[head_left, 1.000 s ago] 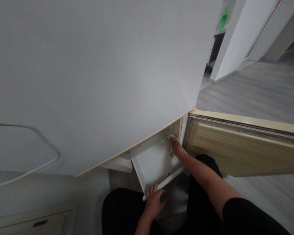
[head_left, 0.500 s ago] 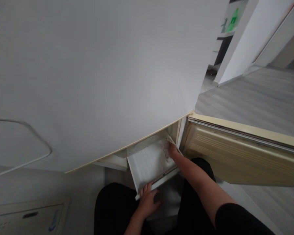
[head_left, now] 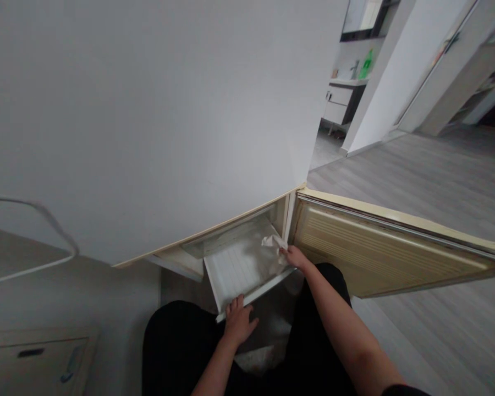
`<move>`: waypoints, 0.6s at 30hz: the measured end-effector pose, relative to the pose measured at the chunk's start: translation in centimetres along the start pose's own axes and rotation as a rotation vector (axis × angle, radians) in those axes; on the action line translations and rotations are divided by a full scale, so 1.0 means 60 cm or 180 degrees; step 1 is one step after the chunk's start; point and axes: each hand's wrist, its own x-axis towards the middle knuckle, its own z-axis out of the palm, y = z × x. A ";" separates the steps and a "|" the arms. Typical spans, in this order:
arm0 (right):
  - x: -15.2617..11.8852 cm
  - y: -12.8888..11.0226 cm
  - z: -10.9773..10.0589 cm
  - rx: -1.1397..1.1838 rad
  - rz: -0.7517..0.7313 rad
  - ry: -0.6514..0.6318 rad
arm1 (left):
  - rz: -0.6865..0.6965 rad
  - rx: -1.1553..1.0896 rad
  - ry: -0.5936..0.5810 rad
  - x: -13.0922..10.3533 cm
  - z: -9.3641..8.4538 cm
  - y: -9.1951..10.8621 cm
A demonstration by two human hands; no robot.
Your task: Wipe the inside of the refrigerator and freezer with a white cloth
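Cloth [head_left: 274, 242] in outstretched right hand [head_left: 295, 257]

sleeve [head_left: 403, 391]: black, edge only | legwear [head_left: 177, 346]: plain black, folds too dark to tell | forearms [head_left: 334, 309]: bare | left hand [head_left: 238, 322]: bare | right hand [head_left: 294, 257]: bare

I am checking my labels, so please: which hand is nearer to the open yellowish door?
Right. The right hand, holding a crumpled white wipe, is close to the door; the left hand is farther away, at the near edge of the pulled-out tray.
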 end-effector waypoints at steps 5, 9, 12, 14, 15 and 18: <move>-0.074 0.034 -0.006 0.0032 -0.0162 0.1452 | -0.0017 0.0137 0.0011 0.000 0.001 0.005; -0.080 0.039 0.038 -0.0532 -0.0060 0.0660 | -0.0055 0.0153 0.0018 -0.001 -0.011 0.016; -0.048 0.032 0.060 -0.0641 0.0444 0.0053 | -0.0061 0.0156 -0.0122 -0.002 -0.024 0.019; -0.023 0.029 0.064 -0.0592 0.0531 -0.0039 | 0.0017 0.0021 -0.0239 -0.008 -0.031 0.010; -0.012 0.027 0.064 -0.0569 0.0569 -0.0058 | 0.0108 -0.0079 -0.0288 -0.012 -0.034 0.004; 0.013 0.024 0.065 -0.0493 0.0692 -0.0081 | 0.0324 -0.0381 -0.0291 -0.030 -0.034 -0.019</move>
